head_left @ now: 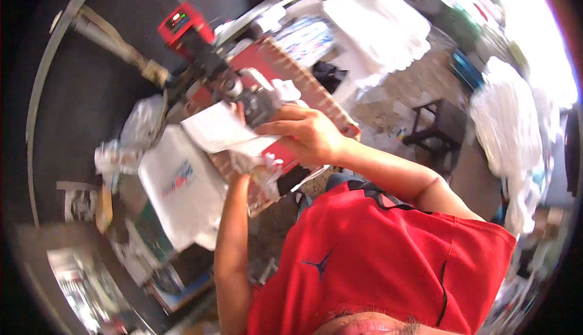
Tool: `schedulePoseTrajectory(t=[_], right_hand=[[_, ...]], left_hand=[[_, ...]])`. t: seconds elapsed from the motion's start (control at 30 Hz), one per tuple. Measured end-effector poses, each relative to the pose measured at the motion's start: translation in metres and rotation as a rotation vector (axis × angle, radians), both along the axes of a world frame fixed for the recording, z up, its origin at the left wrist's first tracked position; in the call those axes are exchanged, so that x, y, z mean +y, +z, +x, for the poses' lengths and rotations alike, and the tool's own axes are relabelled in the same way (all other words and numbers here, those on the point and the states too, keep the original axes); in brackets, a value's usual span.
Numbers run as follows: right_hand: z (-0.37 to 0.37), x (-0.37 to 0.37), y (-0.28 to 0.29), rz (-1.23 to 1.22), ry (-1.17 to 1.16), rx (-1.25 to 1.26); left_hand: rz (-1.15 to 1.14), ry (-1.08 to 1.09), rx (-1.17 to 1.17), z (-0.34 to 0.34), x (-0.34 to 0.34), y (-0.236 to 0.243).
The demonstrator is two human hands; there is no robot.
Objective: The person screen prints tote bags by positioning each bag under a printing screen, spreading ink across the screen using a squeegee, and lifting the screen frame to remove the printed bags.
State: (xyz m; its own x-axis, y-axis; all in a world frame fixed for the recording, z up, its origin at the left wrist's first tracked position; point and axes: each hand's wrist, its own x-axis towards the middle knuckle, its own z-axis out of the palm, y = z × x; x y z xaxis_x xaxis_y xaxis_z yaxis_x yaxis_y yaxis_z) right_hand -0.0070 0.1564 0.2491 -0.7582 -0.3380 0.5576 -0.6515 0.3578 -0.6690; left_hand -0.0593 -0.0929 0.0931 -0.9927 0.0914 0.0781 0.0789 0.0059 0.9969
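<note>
A white, floppy sheet (220, 130), perhaps a flat bag, lies under the head of a dark machine (258, 105) topped by a red housing with a small lit display. My right hand (310, 133) pinches the sheet's right edge, close to the machine head. Most of my left hand (237, 113) is hidden by the sheet; its fingertips show at the sheet's far edge beside the machine, and its grip looks closed on the sheet. Crumpled clear plastic (262, 174) hangs near my left wrist. Motion blurs both hands somewhat.
Beneath the machine is a red work surface (285, 62) with a taped, worn rim. Printed white bags (176, 189) are stacked to the left. A thick white stack (379, 25) sits at the far right. A dark stool (434, 125) and bulging white plastic bags (507, 119) stand on the right.
</note>
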Motion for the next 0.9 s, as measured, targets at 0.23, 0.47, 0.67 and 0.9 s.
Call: schedulePoseTrajectory(t=[0.23, 0.47, 0.67, 0.9], right_hand=[[0.013, 0.006, 0.038, -0.204, -0.17, 0.232], [-0.008, 0.129, -0.007, -0.944, -0.485, -0.061], [0.029, 0.266, -0.093, -0.76, -1.008, -0.089], [0.053, 0.259, -0.105, 0.228, -0.69, -0.61]], left_hand=[[-0.027, -0.181, -0.005, -0.043, 0.031, 0.105], [-0.214, -0.209, 0.059, -0.034, 0.058, 0.148], [-0.421, -0.307, 0.087, 0.026, 0.075, 0.156], [-0.164, -1.107, -0.137, 0.144, 0.113, 0.175]])
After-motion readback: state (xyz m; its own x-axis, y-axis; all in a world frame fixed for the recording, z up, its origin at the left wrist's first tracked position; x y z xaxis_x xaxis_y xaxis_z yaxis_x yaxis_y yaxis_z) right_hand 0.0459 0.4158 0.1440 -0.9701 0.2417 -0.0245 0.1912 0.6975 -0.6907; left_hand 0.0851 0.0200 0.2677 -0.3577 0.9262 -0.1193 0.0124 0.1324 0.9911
